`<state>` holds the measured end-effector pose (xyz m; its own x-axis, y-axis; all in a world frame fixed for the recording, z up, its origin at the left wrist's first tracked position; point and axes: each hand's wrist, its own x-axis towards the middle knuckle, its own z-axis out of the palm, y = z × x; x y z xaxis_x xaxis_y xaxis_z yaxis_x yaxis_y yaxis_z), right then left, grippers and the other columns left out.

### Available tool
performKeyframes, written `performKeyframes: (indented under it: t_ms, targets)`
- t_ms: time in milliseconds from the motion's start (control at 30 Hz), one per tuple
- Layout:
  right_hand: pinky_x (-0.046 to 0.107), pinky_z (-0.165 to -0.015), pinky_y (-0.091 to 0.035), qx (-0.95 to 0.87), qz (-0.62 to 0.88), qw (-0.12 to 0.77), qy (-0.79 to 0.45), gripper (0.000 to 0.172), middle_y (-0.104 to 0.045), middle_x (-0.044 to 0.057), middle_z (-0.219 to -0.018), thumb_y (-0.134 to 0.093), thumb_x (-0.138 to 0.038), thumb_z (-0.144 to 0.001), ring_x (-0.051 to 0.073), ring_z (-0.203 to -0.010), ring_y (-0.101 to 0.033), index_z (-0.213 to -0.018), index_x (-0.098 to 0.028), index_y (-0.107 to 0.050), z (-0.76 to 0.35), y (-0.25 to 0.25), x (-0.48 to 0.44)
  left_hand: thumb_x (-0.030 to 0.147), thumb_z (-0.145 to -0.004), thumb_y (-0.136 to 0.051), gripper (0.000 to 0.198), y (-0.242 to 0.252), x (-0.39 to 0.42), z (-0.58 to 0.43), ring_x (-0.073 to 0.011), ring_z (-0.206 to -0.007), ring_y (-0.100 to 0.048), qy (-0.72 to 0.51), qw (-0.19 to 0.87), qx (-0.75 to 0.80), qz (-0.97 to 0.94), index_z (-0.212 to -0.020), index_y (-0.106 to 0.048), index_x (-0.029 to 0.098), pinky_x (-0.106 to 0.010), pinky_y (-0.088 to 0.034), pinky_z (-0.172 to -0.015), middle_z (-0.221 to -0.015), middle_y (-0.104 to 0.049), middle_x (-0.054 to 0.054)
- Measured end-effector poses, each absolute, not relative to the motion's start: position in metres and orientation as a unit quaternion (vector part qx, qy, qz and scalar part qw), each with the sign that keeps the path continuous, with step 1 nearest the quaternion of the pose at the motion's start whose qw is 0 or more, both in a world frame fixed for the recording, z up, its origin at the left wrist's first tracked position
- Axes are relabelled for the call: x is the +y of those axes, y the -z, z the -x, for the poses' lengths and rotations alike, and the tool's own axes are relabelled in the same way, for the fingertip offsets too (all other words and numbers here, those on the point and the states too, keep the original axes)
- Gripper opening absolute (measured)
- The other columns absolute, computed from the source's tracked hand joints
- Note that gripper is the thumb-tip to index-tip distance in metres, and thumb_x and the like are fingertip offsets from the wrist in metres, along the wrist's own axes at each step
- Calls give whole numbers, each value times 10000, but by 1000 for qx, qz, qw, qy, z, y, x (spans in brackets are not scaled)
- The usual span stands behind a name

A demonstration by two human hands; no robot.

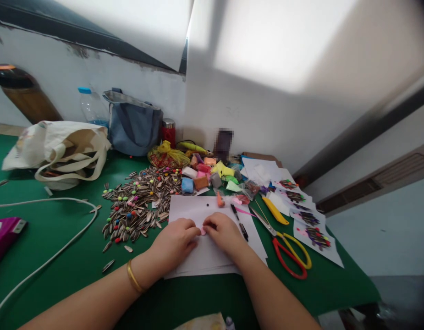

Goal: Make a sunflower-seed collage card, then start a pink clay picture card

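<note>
A small piece of pink modelling clay [203,231] is between my hands, low over a stack of white paper [215,263]. My left hand [175,240] wears a gold bangle above the wrist, and its curled fingertips press the clay from the left. From the other side my right hand [223,233] pinches it with thumb and forefinger. The fingers hide part of the clay. Just right of my right hand lies a black pen [239,223] on the paper. A tiny dark dot [207,205] sits near the sheet's far edge.
Sunflower seeds [139,208], some coloured, spread at left. Behind are clay blocks [201,182]. At right lie scissors [283,247], a yellow cutter [275,211] and paper pieces bearing seeds [318,238]. Bags [134,128], a purple object [5,233] and a white cable [69,243] are left.
</note>
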<state>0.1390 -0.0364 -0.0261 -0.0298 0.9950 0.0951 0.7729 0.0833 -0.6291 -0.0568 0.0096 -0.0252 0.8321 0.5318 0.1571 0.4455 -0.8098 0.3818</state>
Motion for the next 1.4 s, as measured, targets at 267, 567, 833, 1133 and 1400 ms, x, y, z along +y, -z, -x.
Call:
performKeyframes:
  t_ms: [267,567,833,1133,1400]
  targets:
    - [302,-847,-448,-696,636,270,-196,163,-684,36,-916,-585,-122,-885,177,-911,-601,-914,-203,-723,-140,31,-35,206,-899,-580,315,23,5,55,-227,-928,-540,-118,100,234,-960,-1210,-603,246,-369,-464,-837,-986,-603,-56]
    - [342,-920,-478,-679,648,278,-204,230,-678,53,-1050,-526,-166,-918,189,-998,-614,-1049,-220,-707,-159,8,-53,169,-879,-595,380,26,8,55,-229,-950,-535,-116,80,207,-968,-1253,-576,236,-381,-473,-861,-1241,-603,-57]
    - [332,-890,-485,-732,612,253,-159,414,-630,70,-1011,-502,-70,-869,194,-964,-589,-1204,-238,-679,-151,20,-71,196,-886,-603,411,27,8,55,-229,-919,-532,-120,77,199,-970,-1293,-551,211,-383,-474,-832,-1187,-647,-58]
    - [329,-849,-477,-737,613,253,-129,441,-611,60,-935,-512,-48,-834,197,-905,-561,-1203,-225,-679,-145,35,-67,200,-876,-615,401,30,9,56,-227,-935,-533,-130,93,201,-967,-1273,-559,212,-383,-466,-852,-1160,-648,-66]
    - [328,-860,-471,-731,613,269,-133,444,-608,68,-944,-490,-44,-840,201,-924,-561,-1219,-198,-662,-147,36,-65,201,-877,-610,428,30,9,56,-237,-959,-537,-129,91,207,-966,-1298,-540,232,-394,-469,-859,-1146,-634,-71]
